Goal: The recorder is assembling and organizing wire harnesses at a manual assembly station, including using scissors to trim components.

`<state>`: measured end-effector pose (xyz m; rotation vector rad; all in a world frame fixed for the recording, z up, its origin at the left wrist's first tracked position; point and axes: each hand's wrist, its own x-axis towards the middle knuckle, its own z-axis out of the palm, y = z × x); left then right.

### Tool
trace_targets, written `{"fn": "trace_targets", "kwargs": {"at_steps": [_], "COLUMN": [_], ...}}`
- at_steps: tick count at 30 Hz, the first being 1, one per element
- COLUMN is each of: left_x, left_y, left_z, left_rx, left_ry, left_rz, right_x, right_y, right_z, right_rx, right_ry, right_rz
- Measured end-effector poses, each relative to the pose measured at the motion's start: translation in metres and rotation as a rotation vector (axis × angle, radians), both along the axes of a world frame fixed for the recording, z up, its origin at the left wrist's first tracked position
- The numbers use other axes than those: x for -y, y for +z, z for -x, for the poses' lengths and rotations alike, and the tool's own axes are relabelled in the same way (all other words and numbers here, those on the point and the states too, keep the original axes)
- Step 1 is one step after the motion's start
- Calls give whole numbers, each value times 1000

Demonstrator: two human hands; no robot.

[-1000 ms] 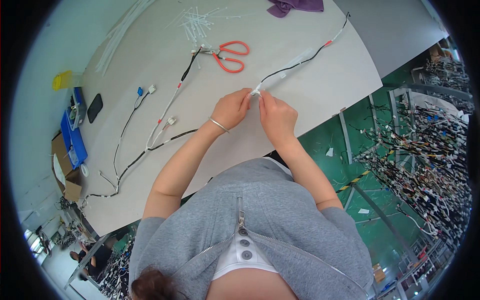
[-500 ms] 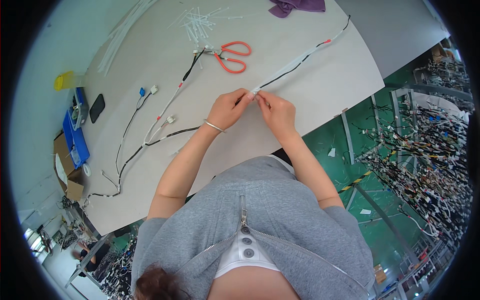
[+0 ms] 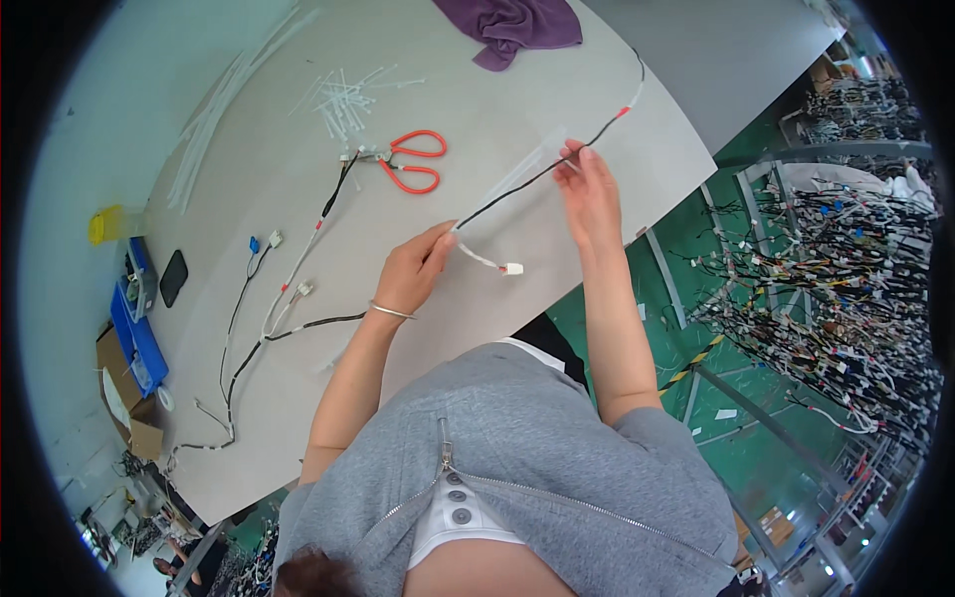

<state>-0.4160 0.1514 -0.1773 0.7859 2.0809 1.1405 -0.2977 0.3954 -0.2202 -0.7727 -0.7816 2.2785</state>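
A long wire harness (image 3: 239,383), wrapped in black and white tape, runs across the table from the lower left to the far right. My left hand (image 3: 418,271) is closed around it at a branching point. There a short white branch with a white connector (image 3: 512,269) sticks out. Further along the black-wrapped stretch, my right hand (image 3: 594,199) has the harness between thumb and fingers, short of a red tape mark (image 3: 624,111). Beneath this stretch lies a translucent white strip (image 3: 517,177). Red-handled scissors (image 3: 418,164) rest beyond my left hand, beside another branch's end.
White cable ties (image 3: 348,104) lie scattered beyond the scissors, near long white strips (image 3: 214,109). A purple cloth (image 3: 522,25) is at the far edge. On the left are a phone (image 3: 174,279), a blue bin (image 3: 137,338) and a cardboard box (image 3: 129,398). Hanging harnesses (image 3: 826,289) fill the right.
My right hand has left its place beside my left hand and slid outward along the harness. The short branch with the white connector now shows. The view has shifted, too.
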Motion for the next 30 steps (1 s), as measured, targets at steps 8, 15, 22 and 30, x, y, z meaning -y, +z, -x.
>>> {"fn": "trace_targets", "kwargs": {"at_steps": [8,15,22,30], "left_x": [-1,6,12,17], "left_y": [3,-2,1,-2], "left_z": [0,-5,-7,5], "left_rx": [11,2,-19,133], "left_ry": [52,94,79,81], "left_rz": [-10,26,-37,45], "right_x": [-11,-9,-17,-13], "right_y": [40,48,37,40], "right_z": [27,33,43,38], "right_rx": [215,257,199,20], "right_ry": [-160,-46,25,255], "right_rz": [-582,-381,-93,169]}}
